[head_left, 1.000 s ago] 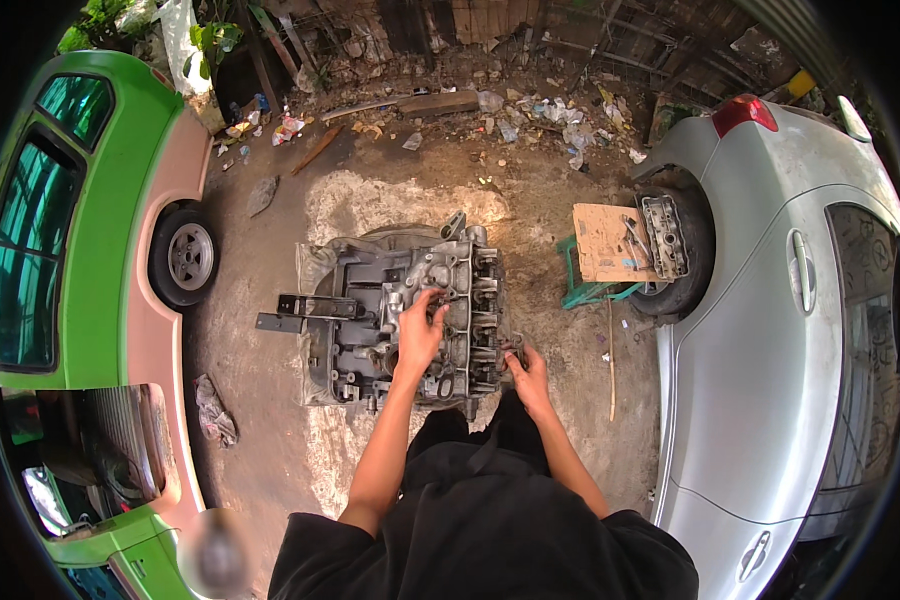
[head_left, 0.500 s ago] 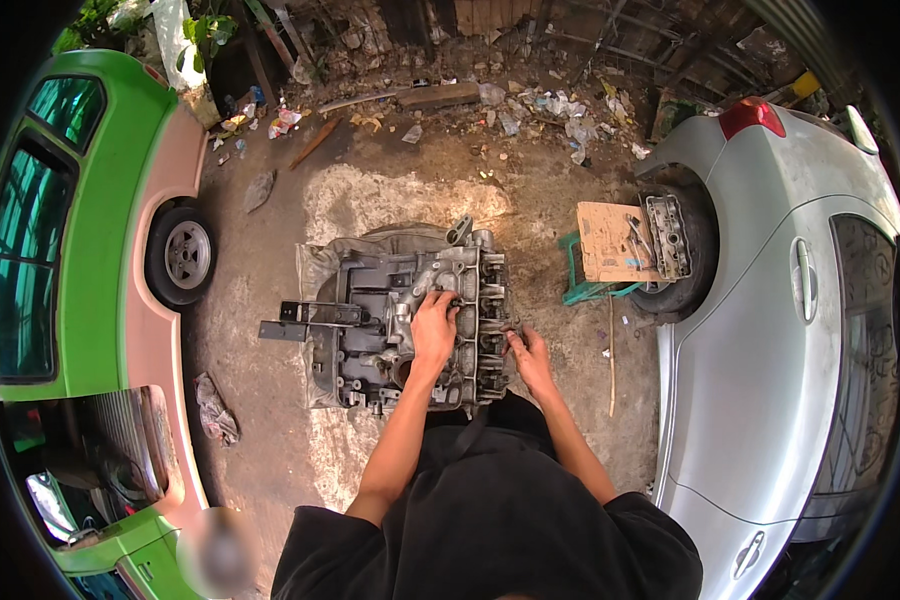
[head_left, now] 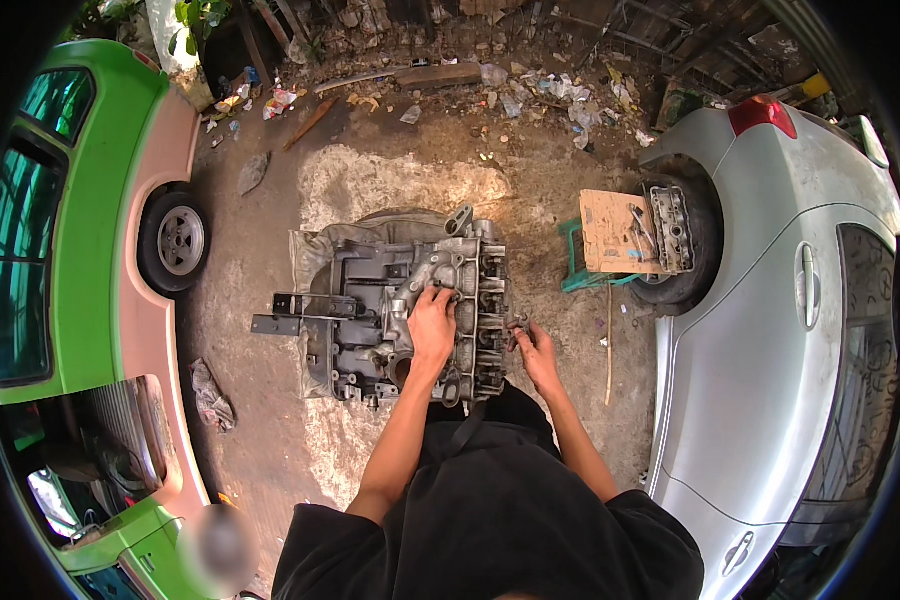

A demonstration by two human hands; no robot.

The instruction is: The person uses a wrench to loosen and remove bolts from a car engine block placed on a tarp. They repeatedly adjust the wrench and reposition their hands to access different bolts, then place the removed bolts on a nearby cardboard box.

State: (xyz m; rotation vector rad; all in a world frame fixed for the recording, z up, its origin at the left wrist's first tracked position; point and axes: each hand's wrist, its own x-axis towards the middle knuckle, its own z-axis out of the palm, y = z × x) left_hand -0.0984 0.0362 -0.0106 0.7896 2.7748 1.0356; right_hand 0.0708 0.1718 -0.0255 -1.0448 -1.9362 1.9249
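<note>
In front of me lies a grey metal engine (head_left: 365, 265), its row of valve gear (head_left: 491, 320) along the right side. My left hand (head_left: 432, 325) rests on top of it, left of that row. Its fingers are bent and closed at a small dark spot; what they grip there is too small to make out. Just off the engine's right side, my right hand (head_left: 536, 355) pinches a small dark metal part (head_left: 517, 325) between thumb and fingers. The exact kind of part cannot be told.
A green and pink vehicle (head_left: 140, 240) stands at the left, a silver car (head_left: 750, 300) at the right. Beside the car's wheel, a green stool (head_left: 572, 262) bears a wooden board (head_left: 606, 235), tools and a metal engine part (head_left: 673, 230). Litter (head_left: 570, 110) lies along the far edge.
My right hand has drawn slightly away from the engine's right side with the small metal part. The left hand stays at nearly the same spot. The whole view has shifted slightly.
</note>
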